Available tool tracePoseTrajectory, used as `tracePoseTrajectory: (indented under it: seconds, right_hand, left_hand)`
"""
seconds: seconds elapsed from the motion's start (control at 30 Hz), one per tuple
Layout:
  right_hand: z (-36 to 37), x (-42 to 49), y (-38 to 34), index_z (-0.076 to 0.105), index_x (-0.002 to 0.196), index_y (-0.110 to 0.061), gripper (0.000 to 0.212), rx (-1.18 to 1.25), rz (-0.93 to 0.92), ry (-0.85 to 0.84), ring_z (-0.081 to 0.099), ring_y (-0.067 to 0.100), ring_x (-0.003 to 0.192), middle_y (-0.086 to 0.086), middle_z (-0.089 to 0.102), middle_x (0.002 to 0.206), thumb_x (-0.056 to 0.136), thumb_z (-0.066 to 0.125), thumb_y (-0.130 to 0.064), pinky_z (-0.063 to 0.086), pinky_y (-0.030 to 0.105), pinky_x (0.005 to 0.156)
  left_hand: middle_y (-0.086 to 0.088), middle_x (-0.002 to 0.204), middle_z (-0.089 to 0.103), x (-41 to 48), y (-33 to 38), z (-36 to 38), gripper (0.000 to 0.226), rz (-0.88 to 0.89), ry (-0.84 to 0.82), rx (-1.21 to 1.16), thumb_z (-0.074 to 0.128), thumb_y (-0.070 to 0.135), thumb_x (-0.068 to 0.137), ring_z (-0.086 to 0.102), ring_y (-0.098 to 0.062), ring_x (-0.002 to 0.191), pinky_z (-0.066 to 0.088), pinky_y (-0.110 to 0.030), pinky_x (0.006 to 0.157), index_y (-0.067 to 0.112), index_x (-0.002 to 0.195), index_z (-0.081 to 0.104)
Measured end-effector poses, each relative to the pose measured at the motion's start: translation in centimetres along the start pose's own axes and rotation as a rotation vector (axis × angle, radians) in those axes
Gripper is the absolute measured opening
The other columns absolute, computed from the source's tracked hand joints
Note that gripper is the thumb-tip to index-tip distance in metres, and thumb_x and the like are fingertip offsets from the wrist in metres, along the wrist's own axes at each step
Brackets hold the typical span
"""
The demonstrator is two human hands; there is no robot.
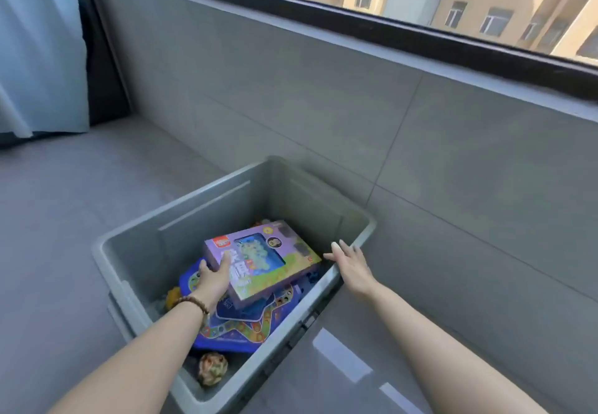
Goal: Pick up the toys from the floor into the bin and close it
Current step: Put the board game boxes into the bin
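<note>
An open grey plastic bin [181, 213] stands on the floor by the wall, with no lid on it. Inside lies a purple toy box [268, 258], tilted on top of a blue game board [246, 326]. A round brownish-green toy [212, 369] sits in the bin's near corner and a yellow toy [173, 297] peeks out at the left. My left hand [215, 276] reaches into the bin and rests on the purple box's left end, fingers over its edge. My right hand [348, 261] hovers with spread fingers at the bin's right rim, beside the box's right end.
A grey tiled wall [323, 106] rises right behind the bin under a dark-framed window [388, 32]. A pale blue curtain [38, 48] hangs at the far left. Grey floor tiles [64, 219] spread to the left and in front of the bin.
</note>
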State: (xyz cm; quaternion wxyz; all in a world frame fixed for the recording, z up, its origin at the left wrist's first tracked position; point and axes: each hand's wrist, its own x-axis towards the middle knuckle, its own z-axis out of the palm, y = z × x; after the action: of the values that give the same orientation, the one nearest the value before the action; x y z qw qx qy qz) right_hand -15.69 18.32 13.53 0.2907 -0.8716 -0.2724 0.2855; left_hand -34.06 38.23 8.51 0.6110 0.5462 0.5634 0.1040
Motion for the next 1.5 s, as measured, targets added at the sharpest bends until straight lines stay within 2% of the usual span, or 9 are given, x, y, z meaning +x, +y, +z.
tracePoseTrajectory:
  seconds: [0.23,0.4,0.6,0.8,0.97,1.1,1.23,1.33,1.5]
  right_hand:
    - [-1.0,-0.8,0.2,0.07,0.095,-0.021,0.06,-0.234,-0.103,-0.006,0.013,0.013,0.144,0.0,0.048,0.135,0.1,0.015,-0.045,-0.002,0.037,0.118]
    - [-1.4,-4.7,0.7,0.076,0.079,-0.02,0.066,-0.327,-0.164,0.069,0.05,0.021,0.11,0.003,0.063,0.094,0.101,0.017,-0.041,0.024,0.036,0.109]
    - [-1.8,-10.7,2.6,0.077,0.065,-0.025,0.078,-0.077,0.116,-0.112,0.059,0.015,0.097,-0.008,0.073,0.089,0.09,0.016,-0.068,0.037,0.03,0.102]
    - [-2.5,-15.6,4.0,0.072,0.098,-0.009,0.077,-0.013,0.233,-0.39,0.063,0.022,0.089,0.014,0.073,0.095,0.087,0.027,-0.07,0.045,0.023,0.079]
    - [-4.9,-15.4,6.0,0.045,0.135,-0.025,0.077,-0.25,0.059,0.18,0.024,0.019,0.14,0.002,0.033,0.149,0.073,0.06,-0.067,0.02,0.036,0.114]
    - [-6.1,-13.4,8.2,0.02,0.148,-0.025,0.112,-0.138,0.237,0.191,0.007,0.02,0.145,0.003,0.009,0.157,0.059,0.064,-0.077,0.012,0.04,0.118]
    - [-6.0,-10.7,9.1,0.012,0.15,-0.019,0.116,0.141,0.28,0.142,0.031,0.023,0.138,0.002,0.023,0.153,0.062,0.073,-0.064,0.03,0.037,0.112]
    - [-5.4,-8.8,9.1,0.02,0.146,-0.018,0.112,0.154,0.332,0.165,0.05,0.024,0.116,0.002,0.046,0.137,0.06,0.073,-0.066,0.046,0.036,0.092]
    - [-5.8,-7.6,9.0,0.043,0.128,-0.006,0.09,0.254,0.41,0.263,0.057,0.027,0.099,0.008,0.057,0.116,0.063,0.077,-0.058,0.044,0.032,0.075]
  left_hand:
    - [-0.011,0.153,0.028,-1.8,0.2,0.2,0.08,0.117,-0.017,0.182,0.035,0.06,0.091,0.031,-0.029,0.138,0.027,-0.043,0.113,0.009,0.149,0.015]
    - [-0.011,0.15,0.032,-5.0,0.8,-0.2,0.074,0.327,0.018,0.432,0.038,0.056,0.092,0.031,-0.031,0.137,0.028,-0.041,0.112,0.008,0.146,0.025]
    - [-0.01,0.152,0.029,-9.9,0.2,-1.8,0.082,0.401,0.067,0.63,0.043,0.063,0.087,0.023,-0.032,0.139,0.026,-0.044,0.111,0.01,0.147,0.024]
    - [-0.008,0.158,0.011,-12.2,-1.4,-3.9,0.109,0.453,0.172,0.979,0.042,0.082,0.07,0.012,-0.028,0.144,0.013,-0.044,0.116,0.014,0.15,0.013]
    - [-0.01,0.158,-0.009,-12.1,-2.5,-5.9,0.126,0.287,0.228,1.011,0.044,0.088,0.06,-0.006,-0.033,0.145,-0.001,-0.052,0.115,0.016,0.15,-0.005]
    - [-0.012,0.157,-0.009,-11.0,-2.6,-7.1,0.133,0.155,0.28,0.932,0.05,0.089,0.055,-0.001,-0.039,0.143,0.007,-0.059,0.112,0.017,0.15,-0.009]
    - [-0.016,0.154,0.01,-9.5,-2.1,-8.2,0.135,0.117,0.313,0.86,0.059,0.083,0.054,0.024,-0.04,0.134,0.028,-0.054,0.104,0.017,0.149,-0.009]
    - [-0.019,0.149,0.02,-8.2,-1.6,-8.7,0.136,0.09,0.305,0.807,0.065,0.079,0.053,0.029,-0.042,0.131,0.03,-0.054,0.104,0.019,0.149,-0.012]
    - [-0.021,0.142,0.029,-7.5,-1.3,-8.7,0.129,0.037,0.355,0.721,0.07,0.075,0.051,0.034,-0.043,0.128,0.034,-0.053,0.103,0.006,0.144,0.014]
